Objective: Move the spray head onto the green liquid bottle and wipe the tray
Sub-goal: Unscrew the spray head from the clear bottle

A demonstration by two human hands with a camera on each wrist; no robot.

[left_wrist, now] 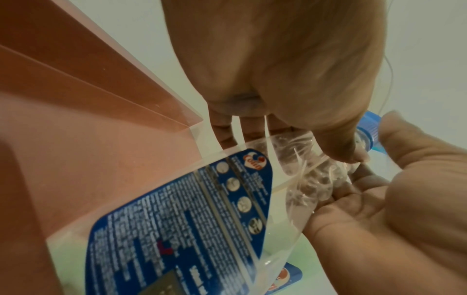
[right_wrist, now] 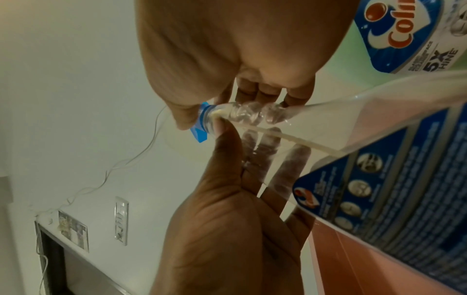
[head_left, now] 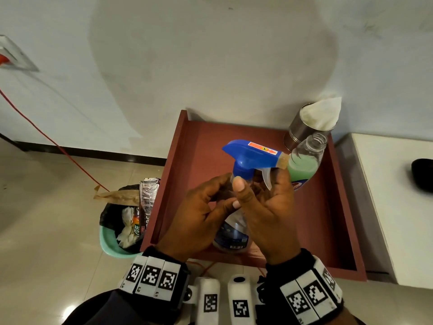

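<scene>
Over the red tray (head_left: pixel 337 221), the left hand (head_left: pixel 199 214) curls round the neck of a clear empty spray bottle (head_left: pixel 232 235), while the right hand (head_left: pixel 267 214) closes thumb and fingers on the collar of the blue spray head (head_left: pixel 251 154). The uncapped green liquid bottle (head_left: pixel 304 163) stands at two o'clock, a steel tin (head_left: pixel 302 132) of tissue behind it

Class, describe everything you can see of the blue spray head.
The blue spray head is glossy plastic with a red-orange sticker on top, a tan nozzle tip and a translucent white trigger. It sits on the neck of a clear empty bottle held above the tray; the left hand and right hand grip below its collar.
</scene>
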